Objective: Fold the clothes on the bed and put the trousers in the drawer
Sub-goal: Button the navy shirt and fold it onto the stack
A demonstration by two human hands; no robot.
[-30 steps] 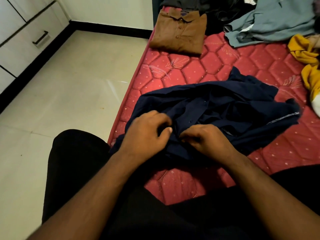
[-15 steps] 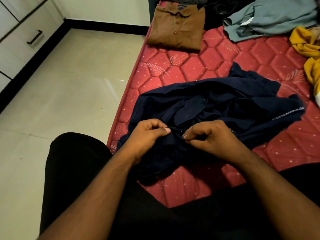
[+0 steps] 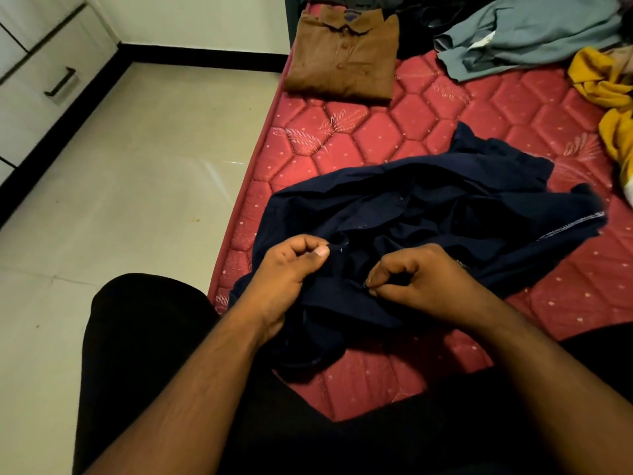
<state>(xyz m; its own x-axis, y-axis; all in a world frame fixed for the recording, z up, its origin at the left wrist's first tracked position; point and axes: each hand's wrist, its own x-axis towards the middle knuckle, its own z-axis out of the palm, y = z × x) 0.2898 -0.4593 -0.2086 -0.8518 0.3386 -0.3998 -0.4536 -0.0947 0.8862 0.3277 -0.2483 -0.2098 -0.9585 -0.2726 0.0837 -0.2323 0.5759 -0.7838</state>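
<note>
A crumpled navy shirt [image 3: 445,214] lies on the red quilted mattress [image 3: 394,132] in front of me. My left hand [image 3: 291,265] pinches the shirt's fabric near its button edge between thumb and curled fingers. A little to the right, my right hand [image 3: 411,279] pinches another bit of the same cloth with its fingertips. A folded brown polo shirt [image 3: 342,56] sits at the far left edge of the bed. White drawers with a dark handle [image 3: 60,82] stand at the far left of the room.
Unfolded grey-blue clothing [image 3: 534,32] and a yellow garment [image 3: 606,90] lie at the bed's far right, dark clothes [image 3: 411,12] behind them. Pale tiled floor [image 3: 137,166] stretches left of the bed. My black-clad knee [image 3: 137,337] hangs over the bed's edge.
Both hands went from lying flat on the navy shirt to pinching its fabric, and have drawn slightly apart. The view has shifted a little.
</note>
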